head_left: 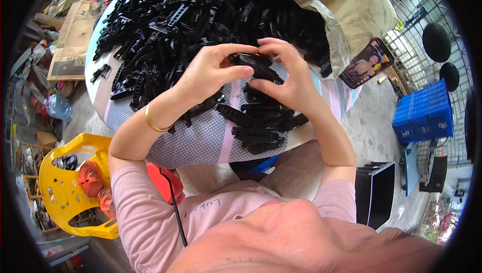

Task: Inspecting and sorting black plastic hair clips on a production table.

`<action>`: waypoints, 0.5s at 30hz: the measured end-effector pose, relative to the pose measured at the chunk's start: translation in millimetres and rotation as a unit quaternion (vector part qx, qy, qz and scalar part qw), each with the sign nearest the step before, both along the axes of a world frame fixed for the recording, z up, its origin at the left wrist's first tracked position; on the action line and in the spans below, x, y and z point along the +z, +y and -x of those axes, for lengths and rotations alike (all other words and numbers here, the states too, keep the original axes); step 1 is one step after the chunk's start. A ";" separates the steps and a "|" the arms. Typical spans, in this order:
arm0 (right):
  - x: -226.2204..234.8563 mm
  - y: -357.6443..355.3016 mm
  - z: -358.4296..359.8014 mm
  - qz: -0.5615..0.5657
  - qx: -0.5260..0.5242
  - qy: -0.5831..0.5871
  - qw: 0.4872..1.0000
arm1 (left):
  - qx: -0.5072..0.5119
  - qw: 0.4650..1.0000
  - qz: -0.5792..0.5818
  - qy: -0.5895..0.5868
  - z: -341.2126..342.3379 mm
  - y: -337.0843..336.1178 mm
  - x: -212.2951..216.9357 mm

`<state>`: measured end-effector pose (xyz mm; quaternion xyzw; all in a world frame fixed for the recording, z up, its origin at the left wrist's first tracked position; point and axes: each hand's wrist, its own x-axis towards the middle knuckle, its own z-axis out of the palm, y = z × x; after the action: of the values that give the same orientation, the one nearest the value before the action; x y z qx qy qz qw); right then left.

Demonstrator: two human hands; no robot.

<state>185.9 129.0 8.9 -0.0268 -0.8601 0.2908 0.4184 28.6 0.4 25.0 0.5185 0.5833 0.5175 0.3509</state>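
Observation:
Both hands are raised over the near side of a round table. Between them is a black plastic part (259,66), curved and glossy. My left hand (211,70), with a gold bangle on its wrist, pinches the part's left side between thumb and fingers. On the other side my right hand (292,78) curls round it, thumb below and fingers above. Just under the hands lies a small heap of black ribbed plastic pieces (256,135) near the table's front edge. A large pile of similar black parts (201,14) covers the far side.
A dotted, striped cloth (186,145) covers the table. A pale sack (346,2) and a lit phone (369,64) are at the right. A yellow chair (60,187) holding red bags stands left; a blue crate (424,112) and a black box (375,195) stand right.

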 end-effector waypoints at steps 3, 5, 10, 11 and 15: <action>3.1 6.1 -4.6 0.122 0.078 -0.124 0.982 | 0.004 0.996 -0.076 -0.040 -7.9 0.1 -1.5; 2.4 8.3 -8.6 0.105 0.065 -0.131 0.984 | 0.058 0.987 -0.089 0.120 -7.1 -0.9 -2.9; 3.4 5.1 -13.8 -0.026 0.004 -0.120 0.992 | 0.041 0.964 -0.119 0.236 -7.5 -1.5 5.4; 3.2 3.6 -14.7 -0.025 0.005 -0.120 0.992 | 0.044 0.962 -0.118 0.243 -8.7 -2.5 6.7; 0.1 0.0 -16.6 -0.079 -0.030 -0.070 0.994 | 0.047 0.957 -0.154 0.243 -10.8 -5.4 3.7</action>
<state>202.5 128.9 9.1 -0.0396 -0.9061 0.2071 0.3668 39.4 -5.0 28.7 0.6485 0.5880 0.4749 0.0898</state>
